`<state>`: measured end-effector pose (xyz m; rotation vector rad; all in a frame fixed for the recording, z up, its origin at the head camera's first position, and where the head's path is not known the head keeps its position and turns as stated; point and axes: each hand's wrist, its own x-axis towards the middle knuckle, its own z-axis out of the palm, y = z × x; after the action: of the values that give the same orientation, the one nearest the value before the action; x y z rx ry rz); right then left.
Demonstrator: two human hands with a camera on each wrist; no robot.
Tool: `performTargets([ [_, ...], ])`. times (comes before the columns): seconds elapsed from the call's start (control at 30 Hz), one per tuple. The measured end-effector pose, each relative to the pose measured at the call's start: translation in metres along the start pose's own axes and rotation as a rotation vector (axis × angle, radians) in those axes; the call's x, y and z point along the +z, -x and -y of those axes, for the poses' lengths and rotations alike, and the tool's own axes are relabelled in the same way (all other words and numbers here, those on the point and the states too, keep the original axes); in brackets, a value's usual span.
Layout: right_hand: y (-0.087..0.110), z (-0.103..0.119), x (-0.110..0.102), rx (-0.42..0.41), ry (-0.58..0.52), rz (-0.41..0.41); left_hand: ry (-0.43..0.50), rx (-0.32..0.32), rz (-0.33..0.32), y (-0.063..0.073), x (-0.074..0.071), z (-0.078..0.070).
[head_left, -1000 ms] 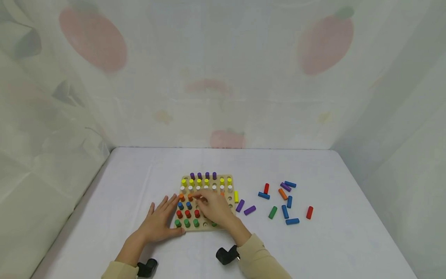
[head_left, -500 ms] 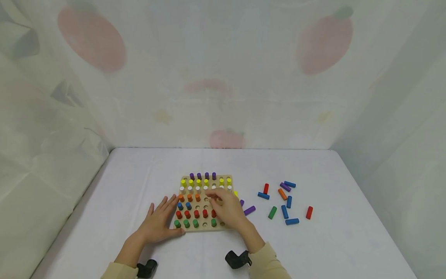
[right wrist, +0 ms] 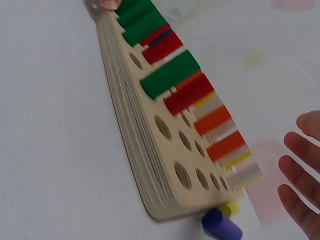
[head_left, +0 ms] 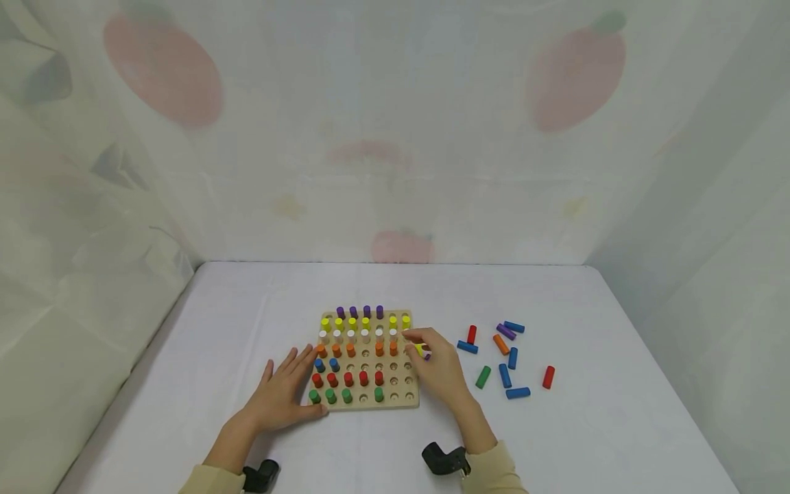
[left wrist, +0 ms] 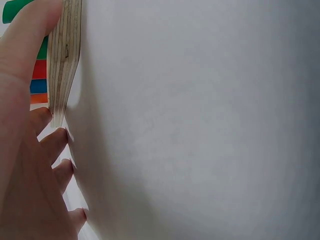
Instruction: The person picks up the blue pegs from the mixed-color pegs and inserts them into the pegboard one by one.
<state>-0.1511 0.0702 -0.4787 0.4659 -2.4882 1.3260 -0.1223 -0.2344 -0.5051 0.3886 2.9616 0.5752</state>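
A wooden pegboard (head_left: 402, 388) lies on the table with rows of coloured pegs upright in its holes. My left hand (head_left: 280, 396) is spread along its left side, fingertips by the edge. In the left wrist view, the thumb (left wrist: 30, 30) presses on the board's near corner beside a green peg (left wrist: 15, 11). My right hand (head_left: 443, 370) hovers at the board's right edge, fingers loosely bent and holding nothing. Beneath it, partly hidden, are a yellow peg (head_left: 420, 349) and a purple peg (right wrist: 223, 226). Orange pegs (head_left: 379, 349) fill part of the middle row.
Loose pegs lie right of the board: several blue ones (head_left: 518, 392), a green peg (head_left: 483, 377), an orange peg (head_left: 500, 344), a purple peg (head_left: 506, 331) and red ones (head_left: 548, 377). A white cloth covers the table (head_left: 586, 439); printed curtains hang behind and beside it.
My right hand has moved right from over the board's middle to its right edge, uncovering a third orange peg and others, and now covering the loose purple pegs. The left hand stays put.
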Motion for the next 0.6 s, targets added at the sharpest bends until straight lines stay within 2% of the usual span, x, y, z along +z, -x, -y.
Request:
performTargets([
  [0.37, 0.013, -0.033, -0.025, 0.155, 0.084, -0.153, 0.005, 0.006, 0.0, 0.002, -0.003, -0.003],
  [0.6, 0.017, -0.049, -0.038, 0.172, 0.107, -0.212, 0.002, 0.008, -0.004, 0.002, -0.005, -0.005],
])
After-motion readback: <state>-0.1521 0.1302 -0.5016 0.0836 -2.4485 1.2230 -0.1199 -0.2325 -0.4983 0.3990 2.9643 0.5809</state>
